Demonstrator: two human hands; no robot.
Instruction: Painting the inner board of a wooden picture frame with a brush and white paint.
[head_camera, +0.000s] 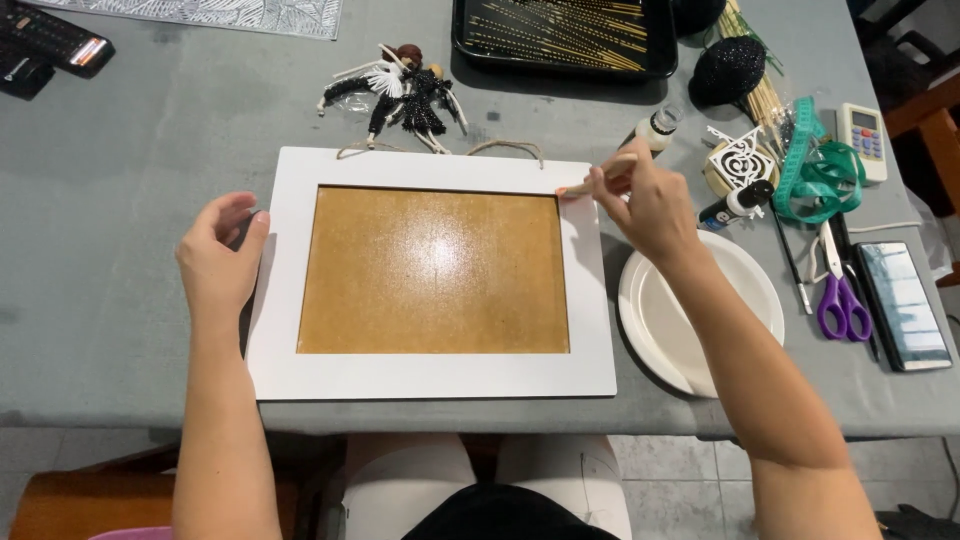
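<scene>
A white picture frame (430, 375) with a glossy brown board (432, 270) inside lies flat on the grey table. My left hand (220, 258) rests against the frame's left edge, fingers apart, holding nothing. My right hand (648, 205) grips a thin wooden brush (596, 180) whose tip touches the board's upper right corner. Twine loops (505, 148) stick out from the frame's top edge.
A white paper plate (745, 290) sits right of the frame. Purple scissors (843, 300), a phone (905, 305), green tape measure (820, 175), glue bottles (655, 128), a winged doll figure (400, 95) and a black tray of sticks (565, 35) surround it.
</scene>
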